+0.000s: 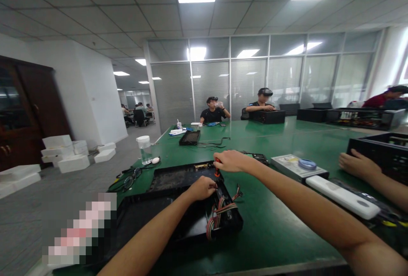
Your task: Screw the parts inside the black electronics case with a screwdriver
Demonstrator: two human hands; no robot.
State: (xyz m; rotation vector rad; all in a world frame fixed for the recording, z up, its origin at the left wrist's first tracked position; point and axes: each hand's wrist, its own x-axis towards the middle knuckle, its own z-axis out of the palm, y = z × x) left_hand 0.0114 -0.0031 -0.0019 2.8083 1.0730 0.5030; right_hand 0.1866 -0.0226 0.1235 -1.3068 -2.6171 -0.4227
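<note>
In front of me on the green table lies a shallow black metal case (146, 208), with a black panel (178, 177) just behind it. My right hand (231, 161) is closed around a screwdriver (217, 172) with an orange-red handle, held upright over the case's far right corner. Just below it, my left hand (202, 188) reaches across the case, fingers pinched at its right side; what they grip is hidden. Multicoloured ribbon cables (219, 216) bundle along that same side, nearest to my left hand.
A drive-like metal box (296, 166) bearing a blue tape roll (307, 164) and a long white device (342, 196) lie right. Another person's hand (360, 165) touches a black chassis (382, 157). Glasses (132, 178) and a clear jar (145, 150) stand left. People sit across.
</note>
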